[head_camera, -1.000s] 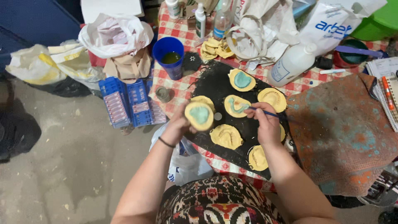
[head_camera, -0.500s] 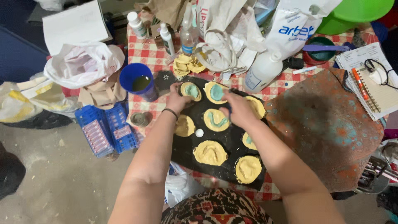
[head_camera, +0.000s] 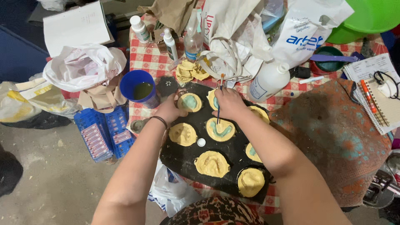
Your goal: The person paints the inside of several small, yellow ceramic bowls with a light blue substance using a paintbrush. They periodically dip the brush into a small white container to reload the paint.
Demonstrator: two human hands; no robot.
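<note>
Several yellow casts lie on a black board [head_camera: 183,160], one [head_camera: 190,102] smeared teal under the left hand [head_camera: 170,109]'s curled fingertips while the right hand [head_camera: 228,104] pinches a thin paintbrush [head_camera: 219,98]

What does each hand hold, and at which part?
The right hand pinches a thin paintbrush near the middle of its handle. The left hand grips the edge of a round yellow mould with a teal centre.

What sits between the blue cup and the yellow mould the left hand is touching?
In the head view, a small dark flower-patterned piece lies on the checked cloth between the blue cup and the yellow mould by the left hand.
</note>
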